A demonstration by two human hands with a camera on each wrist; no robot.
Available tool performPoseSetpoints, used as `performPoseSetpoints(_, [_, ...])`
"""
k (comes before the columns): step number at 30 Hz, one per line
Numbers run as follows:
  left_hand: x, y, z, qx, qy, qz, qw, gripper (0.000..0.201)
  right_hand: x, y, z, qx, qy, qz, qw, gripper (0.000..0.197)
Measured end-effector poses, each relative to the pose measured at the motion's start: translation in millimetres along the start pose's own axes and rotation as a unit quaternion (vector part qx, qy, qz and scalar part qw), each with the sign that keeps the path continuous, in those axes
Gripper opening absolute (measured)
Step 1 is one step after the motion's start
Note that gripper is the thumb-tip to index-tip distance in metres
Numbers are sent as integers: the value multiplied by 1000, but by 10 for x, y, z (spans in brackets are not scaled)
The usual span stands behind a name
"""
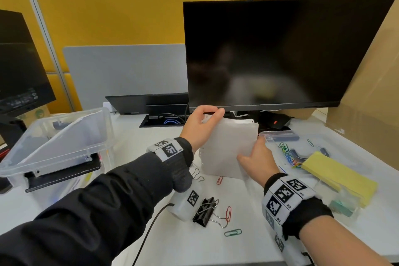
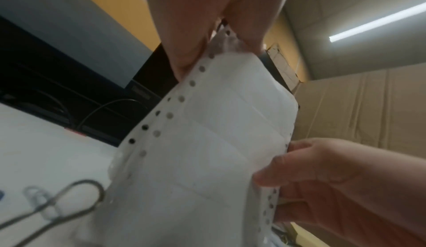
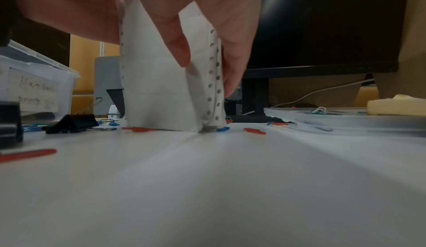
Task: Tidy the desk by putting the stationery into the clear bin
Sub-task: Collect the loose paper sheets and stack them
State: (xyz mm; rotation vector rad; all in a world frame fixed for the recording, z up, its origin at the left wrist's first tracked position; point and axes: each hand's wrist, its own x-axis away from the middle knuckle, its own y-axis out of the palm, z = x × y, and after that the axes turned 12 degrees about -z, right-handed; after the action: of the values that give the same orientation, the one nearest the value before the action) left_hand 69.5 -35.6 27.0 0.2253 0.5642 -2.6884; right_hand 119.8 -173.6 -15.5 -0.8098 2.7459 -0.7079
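At the far left of the white bench (image 1: pixel 216 250) stands the clear bin (image 1: pixel 64 136), a rigid see-through plastic tub with a thick rim; a white sheet leans slantwise inside it, and a hand-written paper label shows on its wall in the right wrist view. Next comes the left hand (image 1: pixel 201 124), in a black sleeve, thumb and fingers pinching the top edge of a stack of perforated label sheets (image 1: pixel 228 149). The sheets are thin, white and matte, with rows of punched round holes down both side edges, and they stand upright with their lower edge touching the bench. In front of them lie a black binder clip (image 1: pixel 205 211) with wire handles, and red and green wire paper clips (image 1: pixel 228 214). The right hand (image 1: pixel 257 160) grips the stack's lower right edge, thumb on the near face and fingers behind. Further right a shallow clear lid (image 1: pixel 278 135) lies flat, holding a tangle of coloured paper clips. A soft yellow sticky-note pad (image 1: pixel 339 177), a thick rectangular block, rests beside that tangle.
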Motion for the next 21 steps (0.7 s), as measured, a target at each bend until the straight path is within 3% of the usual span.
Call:
performPoseSetpoints(4, [32,-47,-41,15,-25,-64,998,41,-12,-1,3,1,12,1,1000,46])
performPoseSetpoints(6, [28,-56,-51,29,-34,-75,996,32,0,2,-21,-8,-8,4,1000,45])
performPoseSetpoints(12, [-14,-46,1,88,-55,-42,994,18,13,-2,-56,-22,-51,28,998,39])
performPoseSetpoints(15, [-5,-51,8,132,-66,-47,988,27,7,-6,-47,-21,-46,27,998,36])
performPoseSetpoints(21, [-13,-60,-50,124,-50,7,991,15,13,-1,-60,-35,-58,31,997,29])
